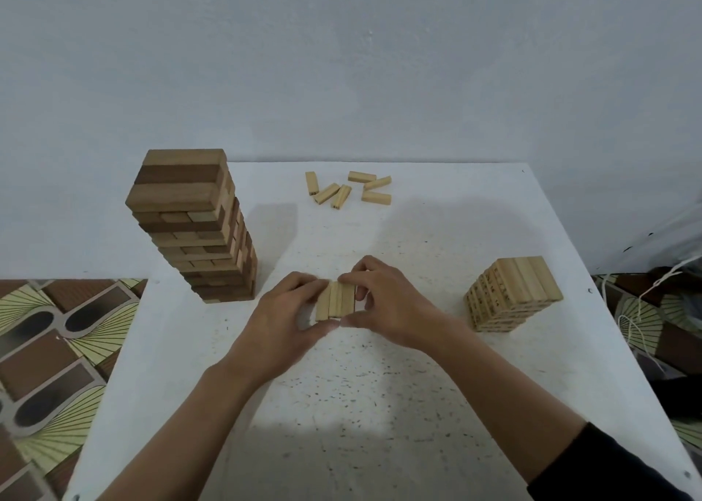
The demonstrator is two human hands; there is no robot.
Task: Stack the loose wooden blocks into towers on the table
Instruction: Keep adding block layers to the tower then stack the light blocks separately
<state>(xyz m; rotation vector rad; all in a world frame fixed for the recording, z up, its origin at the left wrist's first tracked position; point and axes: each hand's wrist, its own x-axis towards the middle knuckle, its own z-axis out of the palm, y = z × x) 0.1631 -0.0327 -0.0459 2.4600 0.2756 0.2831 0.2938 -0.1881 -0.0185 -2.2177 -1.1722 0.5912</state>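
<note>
Three pale wooden blocks (pixel 336 300) lie side by side on the white table (pixel 380 405) near its middle. My left hand (pixel 283 316) grips the row from the left and my right hand (pixel 383 303) grips it from the right, fingers curled over the far ends and thumbs at the near ends. Several loose pale blocks (pixel 347 189) lie scattered at the far side of the table. A short tower of pale blocks (pixel 513 293) stands to the right. A tall tower of darker wooden blocks (pixel 193 227) stands at the left.
The table stands against a pale blue wall (pixel 342 64). A patterned tiled floor (pixel 49 348) shows past the left edge. Dark clutter and white cords (pixel 653 299) lie beyond the right edge.
</note>
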